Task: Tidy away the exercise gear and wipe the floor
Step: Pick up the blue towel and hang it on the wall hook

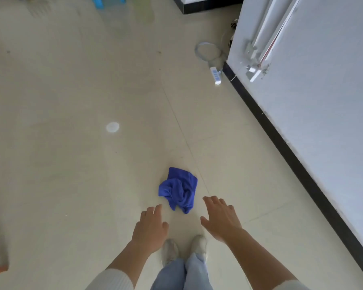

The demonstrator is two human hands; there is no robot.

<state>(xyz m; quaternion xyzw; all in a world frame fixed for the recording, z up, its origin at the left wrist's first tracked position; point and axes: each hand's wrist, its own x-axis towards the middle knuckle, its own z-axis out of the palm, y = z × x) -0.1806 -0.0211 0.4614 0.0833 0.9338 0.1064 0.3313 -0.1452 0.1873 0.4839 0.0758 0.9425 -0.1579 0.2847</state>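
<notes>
1. Hands out over the floor (71, 101): left hand (150, 228) and right hand (220, 219) spread, fingers straight, holding nothing.
2. Blue cloth (178, 189) lies crumpled, lower centre, just beyond the fingertips.
3. Risk: a bunched cloth may smear, and the power strip (215, 75), upper right, could trip.

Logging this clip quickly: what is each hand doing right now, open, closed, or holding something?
Left hand: open, fingers extended, holding nothing, just short of the blue cloth.
Right hand: open, fingers spread, holding nothing, beside the cloth.
</notes>
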